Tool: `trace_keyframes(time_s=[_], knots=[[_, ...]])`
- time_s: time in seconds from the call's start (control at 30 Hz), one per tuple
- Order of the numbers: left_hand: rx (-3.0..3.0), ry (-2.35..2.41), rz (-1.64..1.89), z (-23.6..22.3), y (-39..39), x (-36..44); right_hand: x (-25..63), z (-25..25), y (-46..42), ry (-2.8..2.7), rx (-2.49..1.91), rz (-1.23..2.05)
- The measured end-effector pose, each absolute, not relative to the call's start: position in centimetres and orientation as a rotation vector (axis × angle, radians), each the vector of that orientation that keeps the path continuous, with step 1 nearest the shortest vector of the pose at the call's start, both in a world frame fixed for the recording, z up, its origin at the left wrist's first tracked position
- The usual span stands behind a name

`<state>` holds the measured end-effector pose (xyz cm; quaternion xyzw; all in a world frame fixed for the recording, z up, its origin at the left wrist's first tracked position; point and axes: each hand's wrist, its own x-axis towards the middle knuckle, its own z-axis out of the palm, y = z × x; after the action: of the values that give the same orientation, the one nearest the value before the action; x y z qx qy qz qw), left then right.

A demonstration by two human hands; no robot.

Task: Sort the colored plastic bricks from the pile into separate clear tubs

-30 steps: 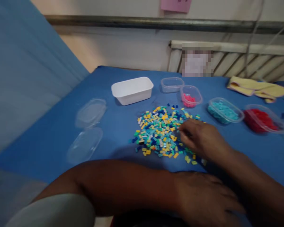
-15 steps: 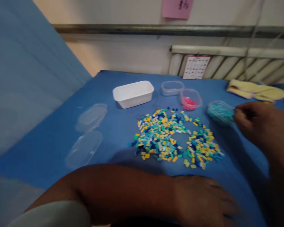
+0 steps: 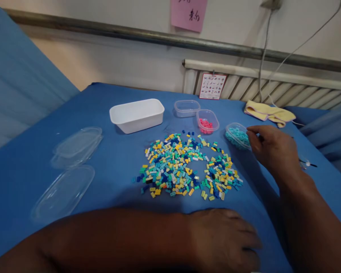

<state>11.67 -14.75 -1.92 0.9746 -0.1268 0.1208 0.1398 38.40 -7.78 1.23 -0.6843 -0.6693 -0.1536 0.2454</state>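
Note:
My right hand reaches in from the right, thumb and forefinger closed on the near right rim of a clear plastic tub. That tub holds many small turquoise toy bricks. Palm down near the table's front edge lies my left hand, fingers loosely spread, nothing seen in it. Between the hands and the containers spreads a loose heap of tiny building bricks in yellow, teal, blue, green and white. Left of the turquoise one, a second clear tub contains pink bricks.
A white rectangular bin and another clear tub stand at the back. Two clear lids lie at left. A folded yellow cloth is at back right, by the radiator. Thin cables hang there.
My view has swung to the right, so things sit farther left in the picture. My right hand stays at the turquoise tub's rim; my left hand remains near the front edge.

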Motion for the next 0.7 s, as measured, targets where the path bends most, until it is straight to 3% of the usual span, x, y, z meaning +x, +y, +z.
trace_keyframes(time_s=[0.2, 0.33, 0.7], knots=[[2.803, -0.372, 0.378, -2.2, -15.0, 11.8, 29.4, 0.9, -9.7, -2.203, -1.189, 0.085], [2.807, -0.403, 0.337, -2.5, -15.0, 12.0, 25.6, -0.2, -10.7, -2.397, -0.995, 0.336], [2.769, -0.422, 0.433, -2.6, -14.9, 11.9, 26.3, -0.7, -10.8, -2.464, -0.995, 0.398]])
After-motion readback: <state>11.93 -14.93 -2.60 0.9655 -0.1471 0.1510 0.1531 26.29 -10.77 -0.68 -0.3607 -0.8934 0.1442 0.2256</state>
